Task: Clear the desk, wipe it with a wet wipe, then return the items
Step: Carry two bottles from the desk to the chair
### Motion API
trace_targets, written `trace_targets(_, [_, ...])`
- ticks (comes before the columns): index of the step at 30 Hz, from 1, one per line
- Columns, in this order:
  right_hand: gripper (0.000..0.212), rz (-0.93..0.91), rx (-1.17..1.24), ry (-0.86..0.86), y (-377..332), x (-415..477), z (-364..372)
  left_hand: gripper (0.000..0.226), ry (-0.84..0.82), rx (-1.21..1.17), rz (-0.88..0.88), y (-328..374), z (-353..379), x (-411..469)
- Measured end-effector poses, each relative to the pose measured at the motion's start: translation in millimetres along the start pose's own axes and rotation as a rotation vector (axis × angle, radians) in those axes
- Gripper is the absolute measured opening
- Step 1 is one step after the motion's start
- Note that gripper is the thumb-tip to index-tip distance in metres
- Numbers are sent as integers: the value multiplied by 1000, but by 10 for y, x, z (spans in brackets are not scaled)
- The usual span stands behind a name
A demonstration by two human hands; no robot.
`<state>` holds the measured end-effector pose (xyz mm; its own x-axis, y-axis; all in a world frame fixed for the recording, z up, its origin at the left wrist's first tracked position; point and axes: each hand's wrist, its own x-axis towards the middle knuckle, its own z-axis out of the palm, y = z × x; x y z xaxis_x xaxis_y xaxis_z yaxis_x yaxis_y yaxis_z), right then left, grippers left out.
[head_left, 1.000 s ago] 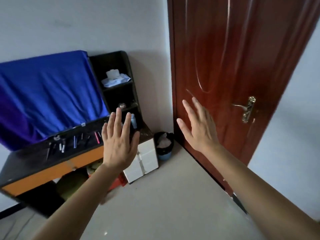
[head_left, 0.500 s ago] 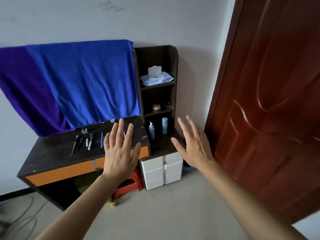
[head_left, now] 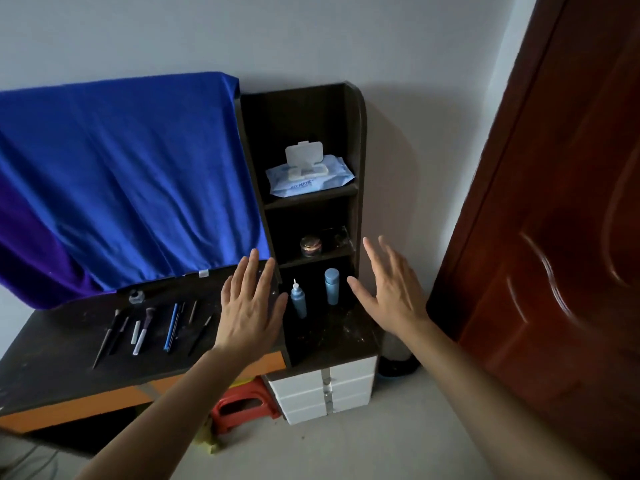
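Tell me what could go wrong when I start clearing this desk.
1. The brushes and pens lie loose on the desk; gathered in a hurry, some could roll off its front edge.
2. The blue nozzle bottle and the blue capped bottle stand upright, close together, in the bottom compartment of the shelf unit; lifting one may topple the other.
3. The blue cloth hangs down to the desk's back edge, so wiping there could wet or drag it.

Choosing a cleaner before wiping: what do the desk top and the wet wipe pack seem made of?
Desk top: likely dark laminated board, matte, with pale scuffs. Wet wipe pack: soft plastic film, creased and faintly shiny, with a rigid white plastic flip lid.
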<state>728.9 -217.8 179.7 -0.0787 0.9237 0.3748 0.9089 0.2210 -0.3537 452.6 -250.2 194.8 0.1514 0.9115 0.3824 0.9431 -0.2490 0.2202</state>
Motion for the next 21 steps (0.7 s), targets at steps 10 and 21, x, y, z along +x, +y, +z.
trace_targets(10, [81,-3,-45,-235,216,1008,1082,67,-268,-8,-20,-813,889,744])
trace_targets(21, [57,106,-113,-311,514,1506,2109,61,-459,-81,37,-1305,2046,1376])
